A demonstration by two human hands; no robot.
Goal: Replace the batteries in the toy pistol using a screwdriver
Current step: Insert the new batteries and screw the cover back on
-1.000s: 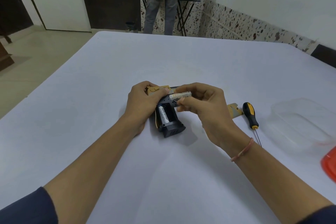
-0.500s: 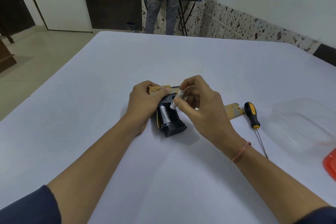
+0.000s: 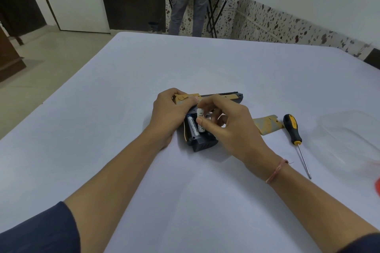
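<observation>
A dark toy pistol point(image 3: 205, 143) with tan parts lies on its side on the white table, its grip compartment open. One battery point(image 3: 192, 127) sits inside the grip. My left hand point(image 3: 170, 113) grips the pistol's rear end and holds it down. My right hand point(image 3: 224, 123) pinches a second white battery point(image 3: 200, 119) between thumb and fingers, tilted over the open compartment beside the first. The tan battery cover point(image 3: 267, 126) lies to the right, and a black-and-yellow screwdriver point(image 3: 293, 129) lies just beyond it.
A clear plastic container point(image 3: 349, 135) sits at the right, with a red lid point(image 3: 378, 185) at the frame's edge. A person point(image 3: 191, 0) stands by a folding table beyond the far edge. The white table point(image 3: 185, 63) stretches wide around the pistol.
My right hand turned the white battery from lying crosswise above the grip to nearly lengthwise and lowered it toward the open compartment. The left hand kept its hold.
</observation>
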